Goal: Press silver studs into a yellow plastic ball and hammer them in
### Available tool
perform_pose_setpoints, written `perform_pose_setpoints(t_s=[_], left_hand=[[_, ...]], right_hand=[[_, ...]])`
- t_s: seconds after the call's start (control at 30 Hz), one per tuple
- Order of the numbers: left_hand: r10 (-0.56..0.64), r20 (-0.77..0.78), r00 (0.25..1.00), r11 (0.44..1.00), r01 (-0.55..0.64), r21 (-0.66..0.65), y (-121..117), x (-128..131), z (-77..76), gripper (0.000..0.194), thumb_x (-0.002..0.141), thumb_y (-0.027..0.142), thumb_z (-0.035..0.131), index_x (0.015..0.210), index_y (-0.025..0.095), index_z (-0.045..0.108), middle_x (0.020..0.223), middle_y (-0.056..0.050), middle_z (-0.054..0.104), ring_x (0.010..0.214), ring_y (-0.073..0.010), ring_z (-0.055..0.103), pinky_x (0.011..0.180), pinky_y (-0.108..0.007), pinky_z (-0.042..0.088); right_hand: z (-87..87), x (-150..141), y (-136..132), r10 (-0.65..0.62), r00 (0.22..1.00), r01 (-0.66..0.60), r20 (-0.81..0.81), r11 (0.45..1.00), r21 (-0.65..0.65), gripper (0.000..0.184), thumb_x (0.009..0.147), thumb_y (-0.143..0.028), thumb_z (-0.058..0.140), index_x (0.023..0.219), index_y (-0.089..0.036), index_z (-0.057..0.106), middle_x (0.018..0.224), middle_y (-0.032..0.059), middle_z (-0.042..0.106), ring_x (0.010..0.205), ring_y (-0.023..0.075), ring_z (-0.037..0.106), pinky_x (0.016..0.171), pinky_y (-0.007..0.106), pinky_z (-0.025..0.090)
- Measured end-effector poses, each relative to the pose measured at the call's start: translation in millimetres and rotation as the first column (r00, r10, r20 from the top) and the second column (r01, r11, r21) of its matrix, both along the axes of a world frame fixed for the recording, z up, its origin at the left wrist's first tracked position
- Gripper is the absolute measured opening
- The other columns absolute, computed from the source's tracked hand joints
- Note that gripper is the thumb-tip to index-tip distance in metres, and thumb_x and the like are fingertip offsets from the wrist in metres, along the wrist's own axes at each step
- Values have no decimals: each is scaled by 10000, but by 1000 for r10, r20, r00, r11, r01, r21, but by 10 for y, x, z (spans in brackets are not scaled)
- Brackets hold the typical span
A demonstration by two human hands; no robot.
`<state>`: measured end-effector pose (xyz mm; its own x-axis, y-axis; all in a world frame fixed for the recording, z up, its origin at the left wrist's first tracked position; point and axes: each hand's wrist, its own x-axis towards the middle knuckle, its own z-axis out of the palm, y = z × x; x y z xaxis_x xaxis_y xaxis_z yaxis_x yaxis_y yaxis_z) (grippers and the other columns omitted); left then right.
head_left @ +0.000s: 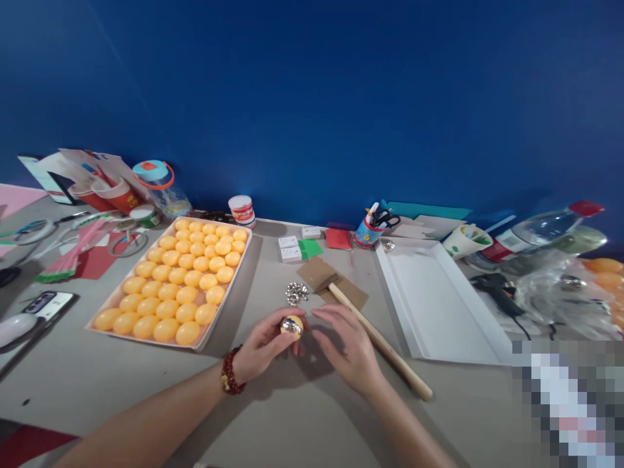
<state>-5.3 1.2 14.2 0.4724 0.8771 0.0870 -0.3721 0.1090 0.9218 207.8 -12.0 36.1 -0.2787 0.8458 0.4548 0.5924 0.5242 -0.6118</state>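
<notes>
Table (258,432): left hand (263,344) snug round ball (292,327)

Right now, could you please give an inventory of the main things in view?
Held ball: one, orange and silver, centre
Loose balls: dozens, orange, in left box
Silver pieces: one pile, silver, beyond held ball
Wooden stick: one, tan, right of centre
Small boxes: three, white, towards the back
Tray: one, white, right
Pen holder: one, blue-red, back
Lidded jug: one, clear-blue, back left
Red-capped bottle: one, clear, far right
Left hand: one, grasping held ball
Right hand: one, beside held ball
</notes>
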Motion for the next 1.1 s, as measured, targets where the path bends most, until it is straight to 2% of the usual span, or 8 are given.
perform_pose_setpoints(t_s=[0.1,0.23,0.33,0.47,0.77,1.1], left_hand=[[-35,-45,998,999,36,8,-22,-9,-42,371,934,364,600,1275,220,602,961,-51,617,698,-129,613,671,-265,529],[-56,-119,991,998,52,-31,-55,10,-74,394,952,395,557,1306,222,564,905,-31,576,651,-120,566,606,-249,512],[-113,-125,986,992,106,-62,-63,28,-47,392,957,413,543,1298,222,548,864,-17,570,626,-113,547,589,-240,499],[-186,-82,979,980,179,-92,-53,40,-2,462,915,391,623,1331,228,505,841,-4,564,619,-99,546,588,-220,487],[-141,-84,986,986,133,-97,-69,28,-116,409,947,373,564,1318,212,507,786,17,524,549,-75,514,533,-206,479],[-154,-110,982,985,143,-96,-78,37,-43,415,935,383,574,1303,206,497,786,23,515,561,-78,495,544,-213,471]], right_hand=[[0,-111,-79,36,996,-38,-79,999,-22,323,917,-229,594,1240,-214,598,1135,117,675,1070,250,644,895,398,566],[-14,-145,-96,30,997,-30,-65,999,-12,397,898,-251,631,1293,-222,599,1139,122,653,1060,255,641,877,394,574],[-26,-150,-88,52,998,-52,-44,999,-6,374,881,-235,650,1255,-234,638,1082,106,640,1011,243,638,855,385,572],[-41,-164,-87,74,995,-75,-64,997,-1,319,874,-185,623,1186,-239,663,1036,88,635,957,224,643,813,357,575],[-33,-169,-97,102,994,-103,-38,994,-23,352,875,-215,643,1225,-237,631,1075,102,624,991,235,638,833,366,574],[-50,-178,-100,107,994,-107,-23,994,12,362,870,-204,634,1231,-235,613,1084,106,620,981,243,632,812,377,575]])
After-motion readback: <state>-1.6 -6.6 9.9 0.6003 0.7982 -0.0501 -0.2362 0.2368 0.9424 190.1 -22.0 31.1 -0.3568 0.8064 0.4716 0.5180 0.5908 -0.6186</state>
